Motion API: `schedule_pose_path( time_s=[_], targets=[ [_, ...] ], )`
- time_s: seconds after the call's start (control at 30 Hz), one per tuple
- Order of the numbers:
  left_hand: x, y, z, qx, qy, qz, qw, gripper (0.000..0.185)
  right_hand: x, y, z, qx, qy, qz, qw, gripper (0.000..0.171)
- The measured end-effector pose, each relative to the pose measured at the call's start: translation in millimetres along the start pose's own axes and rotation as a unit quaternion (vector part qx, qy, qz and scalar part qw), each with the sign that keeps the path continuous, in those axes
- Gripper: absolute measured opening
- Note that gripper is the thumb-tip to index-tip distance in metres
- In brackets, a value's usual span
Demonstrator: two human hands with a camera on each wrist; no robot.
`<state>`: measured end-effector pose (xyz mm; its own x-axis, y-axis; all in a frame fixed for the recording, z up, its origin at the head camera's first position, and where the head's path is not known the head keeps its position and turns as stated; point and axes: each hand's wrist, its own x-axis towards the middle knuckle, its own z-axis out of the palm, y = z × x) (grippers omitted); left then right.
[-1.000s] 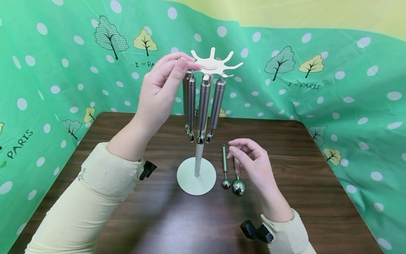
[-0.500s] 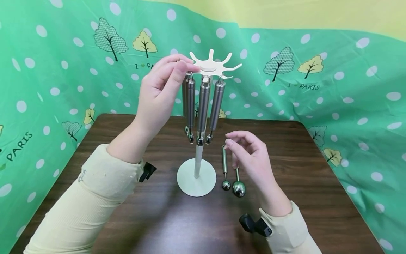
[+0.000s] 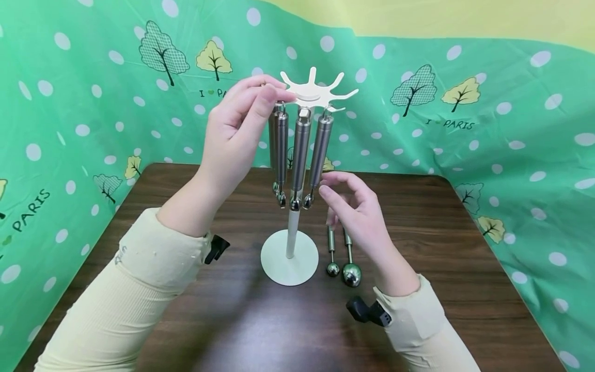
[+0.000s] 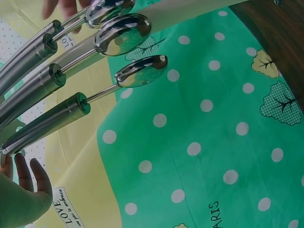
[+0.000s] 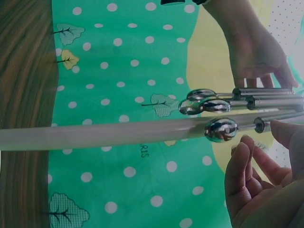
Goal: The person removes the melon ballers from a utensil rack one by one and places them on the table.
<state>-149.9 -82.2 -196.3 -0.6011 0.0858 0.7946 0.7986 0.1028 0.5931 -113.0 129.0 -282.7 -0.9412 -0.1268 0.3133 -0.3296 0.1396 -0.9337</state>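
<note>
A white rack with a spoked top (image 3: 321, 94) stands upright on a round base (image 3: 279, 266). Several steel scoops with long handles hang from its spokes, among them a front one (image 3: 301, 152) and a right one (image 3: 323, 142). My left hand (image 3: 234, 121) pinches the rack's top at its left side, thumb and index finger together. The right hand (image 3: 360, 206) is beside the lower handle of the right hanging scoop, fingers loosely bent and thumb apart. In the left wrist view, shiny oval scoop heads (image 4: 123, 35) hang close by.
Two more scoops lie on the dark wooden table (image 3: 209, 310), right of the base: one with a small round head (image 3: 332, 269), one with a larger head (image 3: 351, 275). Their upper handles are partly behind the right hand. A green dotted cloth (image 3: 511, 119) surrounds the table.
My right hand has risen and shifted left, from above the scoops on the table to the hanging scoops. My left hand keeps its pinch on the rack's top.
</note>
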Motion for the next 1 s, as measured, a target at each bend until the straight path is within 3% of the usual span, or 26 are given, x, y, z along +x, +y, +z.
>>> schedule_pose_path(
  time_s=[0.23,0.57,1.0],
  targets=[
    [0.3,-1.5,0.6,-0.003,0.002,0.003,1.0,0.028,1.2,-2.4,4.2,-0.009,-0.02,-0.005,1.0,0.029],
    [-0.3,-2.7,1.0,0.002,0.0,0.008,1.0,0.03,-1.5,-2.1,7.3,0.005,-0.057,-0.066,0.996,0.021],
    [-0.1,-2.4,0.3,0.014,0.004,0.004,0.9999,0.03,-13.8,-9.6,3.0,0.068,0.004,-0.132,0.989,0.034]
  ],
)
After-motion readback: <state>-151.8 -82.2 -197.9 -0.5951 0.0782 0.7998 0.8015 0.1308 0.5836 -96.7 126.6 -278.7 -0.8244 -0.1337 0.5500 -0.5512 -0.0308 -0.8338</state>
